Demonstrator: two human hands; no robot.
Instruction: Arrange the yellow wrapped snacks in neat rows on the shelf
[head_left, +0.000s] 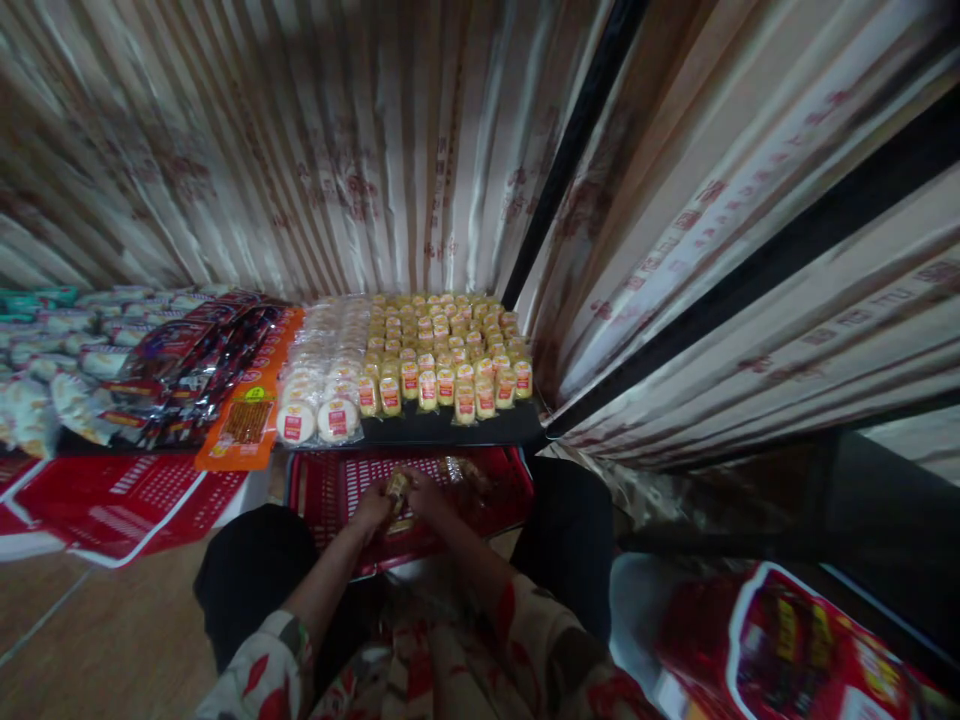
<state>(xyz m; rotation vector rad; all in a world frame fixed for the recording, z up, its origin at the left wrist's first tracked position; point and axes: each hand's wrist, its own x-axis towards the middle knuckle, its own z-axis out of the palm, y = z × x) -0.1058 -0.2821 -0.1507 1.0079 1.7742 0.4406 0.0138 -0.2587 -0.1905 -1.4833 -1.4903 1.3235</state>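
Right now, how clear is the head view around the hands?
Head view: fisheye stretch smears the striped wall; left hand and right hand over the red basket are dim and soft; the yellow packets are brightest and sharpest.

Left hand (373, 510), right hand (426, 497) on packet (396, 489)

The packet (396, 492) between the left hand (373, 508) and right hand (425, 495) was too dim to identify. The snack labels (427, 388) were unreadable. The red box (795, 640) was blurred and cut off at the edge.
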